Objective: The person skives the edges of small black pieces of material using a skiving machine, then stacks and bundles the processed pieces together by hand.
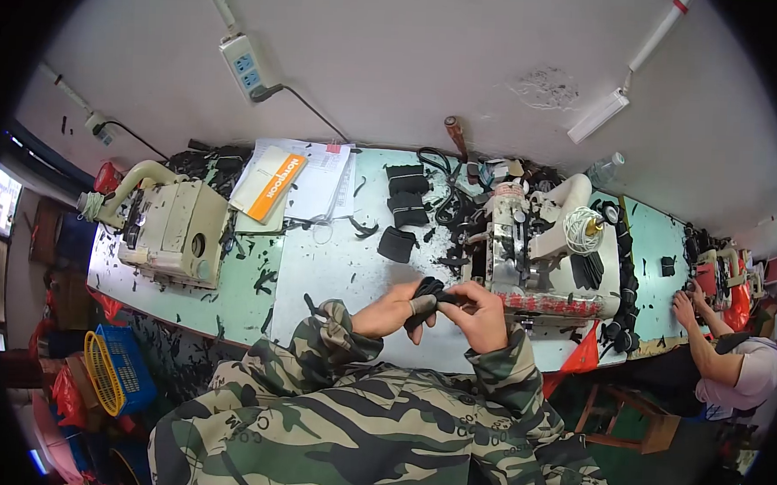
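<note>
Your left hand (384,314) and right hand (484,321) grip black cloth (429,288) — left of the red-lettered sewing machine (568,306), right hand nearer it

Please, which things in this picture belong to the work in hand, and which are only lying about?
Likely in the work:
black fabric, in left hand and right hand
folded black pieces beyond it
right-side sewing machine

Apparently just lying about:
notebook
loose papers
clear bottle
</note>
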Available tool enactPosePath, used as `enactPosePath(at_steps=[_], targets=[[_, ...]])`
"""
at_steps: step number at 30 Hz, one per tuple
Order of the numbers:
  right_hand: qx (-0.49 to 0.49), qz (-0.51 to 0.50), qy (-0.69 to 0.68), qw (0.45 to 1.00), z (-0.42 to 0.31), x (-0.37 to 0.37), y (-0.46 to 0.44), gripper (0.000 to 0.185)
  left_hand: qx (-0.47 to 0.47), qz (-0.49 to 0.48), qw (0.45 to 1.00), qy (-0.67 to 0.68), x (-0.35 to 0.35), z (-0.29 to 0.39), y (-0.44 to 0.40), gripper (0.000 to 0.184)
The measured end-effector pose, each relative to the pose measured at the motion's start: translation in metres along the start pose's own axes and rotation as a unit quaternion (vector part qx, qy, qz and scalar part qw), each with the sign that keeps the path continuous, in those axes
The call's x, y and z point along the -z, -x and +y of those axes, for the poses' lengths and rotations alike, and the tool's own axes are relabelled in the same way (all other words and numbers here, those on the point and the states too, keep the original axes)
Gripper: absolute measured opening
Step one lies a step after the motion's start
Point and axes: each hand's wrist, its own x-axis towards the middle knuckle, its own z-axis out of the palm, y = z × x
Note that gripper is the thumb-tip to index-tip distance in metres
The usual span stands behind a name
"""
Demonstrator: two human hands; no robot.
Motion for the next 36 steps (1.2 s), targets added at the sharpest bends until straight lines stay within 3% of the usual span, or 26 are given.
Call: enactPosePath(at_steps=[2,6,10,12,13,15,16,18,21,24,25,29,32,35,36], targets=[[-0.070,-0.060,-0.069,0.993,0.007,0.004,0.000,0.019,0.006,-0.009,1.000,0.013,-0.001,-0.006,0.000,0.027],[-0.109,-0.093,-0.065,0.988,0.002,0.000,0.005,0.016,0.003,0.055,0.996,0.069,-0.009,-0.019,-0.006,0.026],[-0.066,-0.074,0.003,0.995,-0.007,-0.009,0.009,0.020,-0.011,0.163,0.980,0.111,-0.002,-0.041,-0.018,0.024],[-0.011,-0.016,0.011,1.000,-0.012,-0.006,0.008,0.019,-0.051,0.268,0.957,0.100,0.016,-0.052,-0.026,0.023],[0.025,0.036,0.033,0.999,-0.021,-0.004,0.004,0.018,-0.023,0.304,0.943,0.131,0.026,-0.051,-0.023,0.025],[0.118,0.117,0.111,0.980,-0.026,-0.005,-0.004,0.019,0.014,0.257,0.947,0.191,0.023,-0.034,-0.016,0.031],[0.208,0.113,0.158,0.958,-0.028,-0.013,-0.010,0.024,0.037,0.220,0.947,0.232,0.011,-0.021,-0.010,0.032],[0.226,0.026,0.270,0.936,-0.019,-0.039,-0.010,0.027,-0.008,0.214,0.935,0.283,0.003,-0.034,-0.023,0.025],[0.274,-0.007,0.226,0.935,-0.024,-0.040,-0.003,0.023,-0.021,0.198,0.936,0.289,0.023,-0.045,-0.020,0.021],[0.197,0.049,0.156,0.967,-0.005,-0.047,0.003,0.024,-0.007,0.201,0.943,0.264,0.022,-0.044,-0.011,0.021],[0.148,0.033,0.091,0.984,-0.002,-0.049,0.000,0.021,-0.002,0.202,0.949,0.242,0.017,-0.044,-0.012,0.020],[0.082,0.009,0.082,0.993,-0.001,-0.046,0.000,0.016,0.003,0.176,0.967,0.186,0.015,-0.045,-0.013,0.024],[-0.031,-0.050,0.004,0.998,0.002,-0.039,-0.001,0.018,0.004,0.152,0.974,0.167,0.018,-0.044,-0.010,0.029],[-0.031,-0.074,0.071,0.994,0.005,-0.033,-0.004,0.019,0.019,0.131,0.970,0.204,0.015,-0.039,-0.009,0.036],[0.026,-0.065,0.110,0.991,0.004,-0.036,-0.001,0.020,0.033,0.132,0.979,0.154,0.016,-0.041,-0.007,0.035]])
